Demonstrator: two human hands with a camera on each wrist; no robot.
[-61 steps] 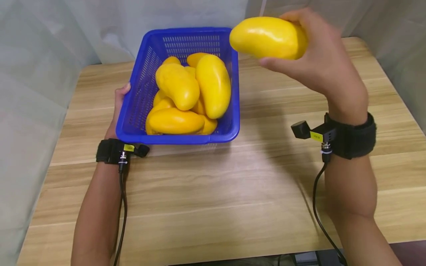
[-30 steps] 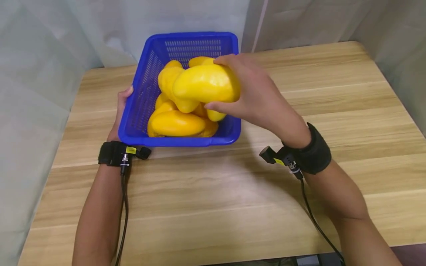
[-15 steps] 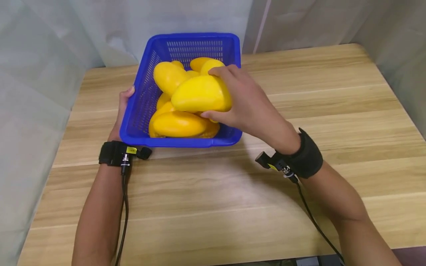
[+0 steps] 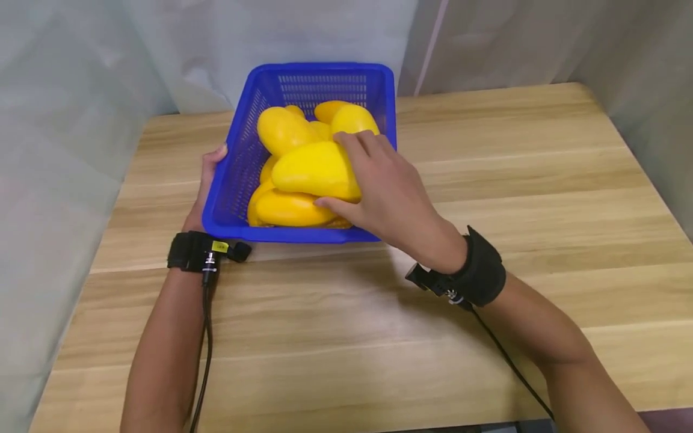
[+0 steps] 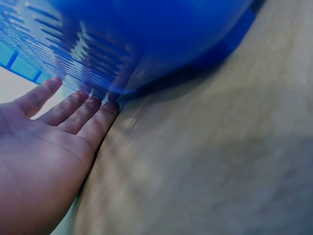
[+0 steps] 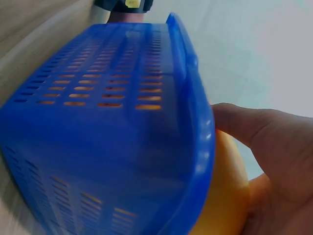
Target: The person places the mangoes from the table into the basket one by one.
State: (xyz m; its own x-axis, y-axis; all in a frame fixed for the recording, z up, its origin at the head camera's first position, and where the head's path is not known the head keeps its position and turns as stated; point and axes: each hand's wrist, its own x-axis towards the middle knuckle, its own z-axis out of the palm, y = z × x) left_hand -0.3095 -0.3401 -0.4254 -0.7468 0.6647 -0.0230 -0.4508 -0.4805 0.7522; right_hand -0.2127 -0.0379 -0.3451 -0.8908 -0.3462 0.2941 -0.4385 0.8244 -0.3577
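A blue perforated plastic basket [image 4: 292,234] stands on the table, filled with several yellow mangoes [image 4: 284,129]. My right hand [image 4: 392,195] reaches over its right rim and grips a bright yellow mango [image 4: 311,171], thumb on the near side and fingers over the far side. That mango lies among the others and overlaps a deeper-yellow one [image 4: 289,209] below it. In the right wrist view, the basket wall [image 6: 112,132] covers much of the held mango [image 6: 227,181]. My left hand [image 5: 54,142] has its fingers extended, fingertips against the basket's left side.
The wooden table [image 4: 325,349] spreads out in front of the basket and to its right. Pale curtains [image 4: 303,30] hang behind and at both sides. A black camera strap with a cable is on each wrist.
My right hand has brought the mango from the right, above the rim, over the basket and down onto the other mangoes. My left hand stays at the basket's side.
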